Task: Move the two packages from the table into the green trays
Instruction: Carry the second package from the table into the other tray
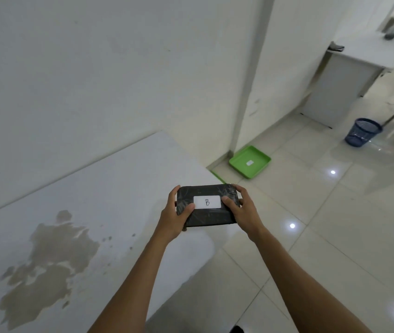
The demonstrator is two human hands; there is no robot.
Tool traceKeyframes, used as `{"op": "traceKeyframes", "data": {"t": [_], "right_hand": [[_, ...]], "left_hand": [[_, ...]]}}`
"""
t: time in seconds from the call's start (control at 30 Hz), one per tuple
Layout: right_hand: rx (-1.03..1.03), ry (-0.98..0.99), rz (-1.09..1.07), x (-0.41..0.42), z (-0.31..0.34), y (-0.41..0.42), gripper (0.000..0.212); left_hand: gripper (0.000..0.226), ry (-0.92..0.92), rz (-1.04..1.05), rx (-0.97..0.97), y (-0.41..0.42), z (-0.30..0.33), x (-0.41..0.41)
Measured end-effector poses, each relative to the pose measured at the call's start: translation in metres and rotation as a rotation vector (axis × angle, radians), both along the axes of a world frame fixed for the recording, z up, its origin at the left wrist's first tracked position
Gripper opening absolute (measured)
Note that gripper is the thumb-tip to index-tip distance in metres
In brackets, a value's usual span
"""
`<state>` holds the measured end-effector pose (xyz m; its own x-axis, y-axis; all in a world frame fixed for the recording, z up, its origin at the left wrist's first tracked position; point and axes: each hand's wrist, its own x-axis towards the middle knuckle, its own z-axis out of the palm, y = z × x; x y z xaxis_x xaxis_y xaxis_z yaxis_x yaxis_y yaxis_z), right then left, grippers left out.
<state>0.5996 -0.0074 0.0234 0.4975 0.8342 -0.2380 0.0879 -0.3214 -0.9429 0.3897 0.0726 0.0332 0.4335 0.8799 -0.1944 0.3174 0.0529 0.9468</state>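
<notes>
A flat, rectangular package wrapped in black plastic film (pixel 206 205) is held in the air between both hands, over the far right corner of the white table (pixel 90 212) where the tabletop meets the tiled floor. The left hand (pixel 176 212) clasps the package's left end, thumb lying across the top and fingers curled under the edge; the right hand (pixel 240 209) clasps the right end the same way, its thumb touching the edge of a white label (pixel 207 202) marked with a handwritten "B". Beyond the package, on the pale glossy floor tiles against the wall, sits a bright green square plastic tray (pixel 239 164) with a small white tag at its centre. A sliver of green (pixel 218 175) shows just past the table's edge, too little to identify. The tabletop carries a large brownish stain (pixel 44 265) nearer the camera. Farther off stand a blue mesh wastebasket (pixel 363 132) and a white desk (pixel 359 56).
</notes>
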Motion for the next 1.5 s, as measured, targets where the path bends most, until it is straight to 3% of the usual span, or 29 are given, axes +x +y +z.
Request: {"op": "traceKeyframes", "data": {"t": [0.4, 0.93, 1.23, 1.5], "right_hand": [[0.027, -0.041, -0.095, 0.246, 0.004, 0.002, 0.054], [-0.014, -0.066, -0.046, 0.559, -0.001, 0.168, 0.048], [-0.015, -0.060, 0.138, 0.707, -0.016, 0.307, 0.052], [-0.078, -0.064, 0.436, 0.822, -0.027, 0.433, 0.054]], "left_hand": [[0.071, -0.023, -0.114, 0.043, 0.020, 0.005, 0.253], [0.070, -0.052, -0.049, 0.017, 0.176, -0.010, 0.564], [0.069, 0.011, 0.139, 0.050, 0.274, -0.026, 0.697], [0.070, 0.006, 0.404, -0.044, 0.338, -0.033, 0.804]]}}
